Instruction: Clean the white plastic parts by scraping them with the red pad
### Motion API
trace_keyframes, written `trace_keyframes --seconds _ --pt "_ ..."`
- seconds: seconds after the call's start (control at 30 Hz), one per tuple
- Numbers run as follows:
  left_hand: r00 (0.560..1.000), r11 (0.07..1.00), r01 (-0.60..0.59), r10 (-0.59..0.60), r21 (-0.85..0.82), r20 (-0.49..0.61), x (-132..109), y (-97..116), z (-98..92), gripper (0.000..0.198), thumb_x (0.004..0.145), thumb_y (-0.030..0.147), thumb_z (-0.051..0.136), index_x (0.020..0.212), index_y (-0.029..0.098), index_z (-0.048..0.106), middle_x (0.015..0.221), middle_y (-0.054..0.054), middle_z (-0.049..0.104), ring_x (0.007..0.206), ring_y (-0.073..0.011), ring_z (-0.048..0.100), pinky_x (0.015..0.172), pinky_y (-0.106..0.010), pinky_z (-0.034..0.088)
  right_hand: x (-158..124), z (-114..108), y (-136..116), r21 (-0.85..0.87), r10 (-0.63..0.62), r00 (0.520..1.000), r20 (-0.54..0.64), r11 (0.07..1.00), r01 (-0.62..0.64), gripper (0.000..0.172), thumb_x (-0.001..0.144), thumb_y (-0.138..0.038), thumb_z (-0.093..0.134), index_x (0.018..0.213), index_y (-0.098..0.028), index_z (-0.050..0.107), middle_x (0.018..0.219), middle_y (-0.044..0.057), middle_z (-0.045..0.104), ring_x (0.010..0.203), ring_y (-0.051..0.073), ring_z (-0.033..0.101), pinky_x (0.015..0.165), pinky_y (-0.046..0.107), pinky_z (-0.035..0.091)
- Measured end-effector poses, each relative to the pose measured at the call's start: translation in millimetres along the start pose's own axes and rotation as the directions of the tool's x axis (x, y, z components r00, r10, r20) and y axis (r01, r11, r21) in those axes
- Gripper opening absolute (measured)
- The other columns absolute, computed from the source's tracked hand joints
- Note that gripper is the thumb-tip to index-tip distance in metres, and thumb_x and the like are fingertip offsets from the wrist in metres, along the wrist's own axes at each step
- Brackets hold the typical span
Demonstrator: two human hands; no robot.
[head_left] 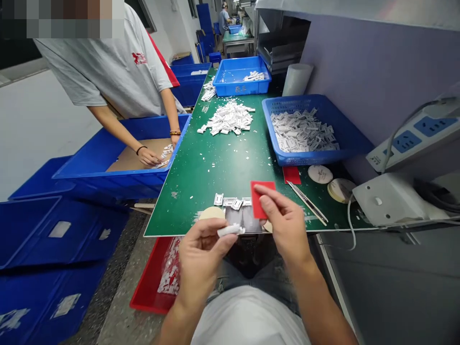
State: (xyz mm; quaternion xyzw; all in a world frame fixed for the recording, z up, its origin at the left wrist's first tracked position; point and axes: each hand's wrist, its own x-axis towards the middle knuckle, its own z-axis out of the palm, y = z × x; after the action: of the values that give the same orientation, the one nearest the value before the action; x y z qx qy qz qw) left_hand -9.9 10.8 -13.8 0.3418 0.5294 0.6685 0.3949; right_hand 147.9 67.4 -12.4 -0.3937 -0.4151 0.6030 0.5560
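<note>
Near the front edge of the green table (194, 191), my left hand (203, 249) pinches a small white plastic part (230, 230) between thumb and fingers. A flat red square piece (261, 203) is gripped in my right hand (283, 218), a little higher and to the right. Between and behind the hands lie several white parts (236, 204) in a row beside a dark metal block (251, 221). A round beige disc (212, 213) is partly behind my left hand.
A white pile (230, 117) and a blue tray (242, 87) lie farther back. At right are a full blue basket (302, 157), tweezers (307, 202) and a power strip (413, 136). At left, another person's hands (149, 156) reach into a blue bin (97, 167).
</note>
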Motion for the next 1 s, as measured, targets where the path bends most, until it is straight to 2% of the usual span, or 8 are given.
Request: trace_keyframes --seconds 0.2,0.37,0.53,0.63,0.73,0.8,0.87,1.0 --pt "0.940 0.927 0.317 -0.278 -0.199 0.197 13.0 1.9 2.2 0.031 0.064 0.033 0.102 0.083 0.021 0.081 0.075 -0.002 0.080 0.066 -0.0138 0.076 0.066 -0.021 0.064 -8.0 2.0 -6.6 0.208 0.051 0.998 0.020 0.977 -0.054 0.024 0.095 -0.048 0.078 0.107 -0.030 0.087 0.070 -0.001 0.071 0.046 0.007 0.045 0.043 0.018 0.040" --pt "0.979 0.998 -0.052 0.059 -0.040 0.194 10.4 -5.3 0.0 0.024 0.077 0.017 0.093 0.094 0.022 0.077 0.085 -0.002 0.080 0.080 -0.0172 0.081 0.077 -0.025 0.066 -24.3 8.6 -17.4 0.298 0.075 0.997 -0.012 0.952 -0.068 0.022 0.094 -0.049 0.079 0.107 -0.033 0.086 0.077 -0.002 0.070 0.051 0.006 0.048 0.046 0.014 0.045" --pt "0.841 0.826 -0.534 0.496 0.179 0.216 3.6 -10.6 -6.0 0.023 0.085 0.008 0.083 0.101 0.023 0.080 0.092 -0.004 0.083 0.090 -0.0197 0.080 0.087 -0.033 0.065 -35.1 5.6 -21.9 0.314 0.053 0.967 0.248 0.940 -0.132 0.023 0.101 -0.047 0.071 0.113 -0.035 0.086 0.075 -0.001 0.072 0.051 0.007 0.053 0.045 0.014 0.044" --pt "0.792 0.765 -0.610 0.591 0.207 0.155 -0.7 -12.3 -9.9 0.045 0.077 0.013 0.091 0.118 0.025 0.074 0.094 -0.002 0.085 0.084 -0.0220 0.082 0.077 -0.033 0.068 -30.1 2.5 -20.0 0.168 -0.098 0.862 0.497 0.986 0.015 0.024 0.101 -0.039 0.072 0.119 -0.033 0.086 0.093 0.003 0.083 0.075 0.016 0.074 0.065 0.023 0.059" --pt "0.731 0.686 -0.680 0.661 0.259 0.170 -1.1 -11.8 -10.7 0.050 0.072 0.001 0.090 0.112 0.024 0.072 0.096 -0.002 0.086 0.083 -0.0224 0.083 0.074 -0.032 0.069 -18.5 -1.7 -14.3 -0.026 -0.129 0.974 0.185 0.990 0.136 0.024 0.102 -0.034 0.071 0.122 -0.034 0.084 0.105 0.002 0.087 0.092 0.019 0.079 0.079 0.026 0.063" --pt "0.718 0.668 -0.693 0.674 0.271 0.174 -0.6 -11.0 -10.6 0.049 0.070 -0.003 0.088 0.107 0.024 0.071 0.095 -0.002 0.086 0.082 -0.0226 0.083 0.074 -0.032 0.069 -12.3 -5.1 -10.6 -0.015 -0.110 0.970 0.218 0.993 0.116 0.024 0.100 -0.039 0.074 0.120 -0.032 0.085 0.100 0.003 0.087 0.084 0.019 0.080 0.073 0.026 0.063" --pt "0.725 0.686 -0.686 0.673 0.243 0.147 -1.3 -11.2 -11.6 0.048 0.066 -0.001 0.091 0.102 0.024 0.071 0.092 -0.001 0.086 0.081 -0.0244 0.083 0.076 -0.035 0.070 -8.6 -7.5 -8.2 0.029 -0.073 0.906 0.417 0.997 0.067 0.025 0.096 -0.041 0.078 0.117 -0.029 0.086 0.097 0.003 0.088 0.078 0.018 0.079 0.069 0.025 0.063" --pt "0.809 0.790 -0.578 0.588 0.205 0.010 -7.2 -15.6 -18.6 0.049 0.058 -0.004 0.094 0.090 0.022 0.068 0.088 0.000 0.085 0.077 -0.0265 0.083 0.074 -0.039 0.071 -5.8 -7.8 -6.8 0.069 -0.103 0.976 0.192 0.993 0.091 0.025 0.099 -0.037 0.077 0.123 -0.036 0.083 0.109 0.000 0.087 0.082 0.014 0.079 0.071 0.020 0.062"
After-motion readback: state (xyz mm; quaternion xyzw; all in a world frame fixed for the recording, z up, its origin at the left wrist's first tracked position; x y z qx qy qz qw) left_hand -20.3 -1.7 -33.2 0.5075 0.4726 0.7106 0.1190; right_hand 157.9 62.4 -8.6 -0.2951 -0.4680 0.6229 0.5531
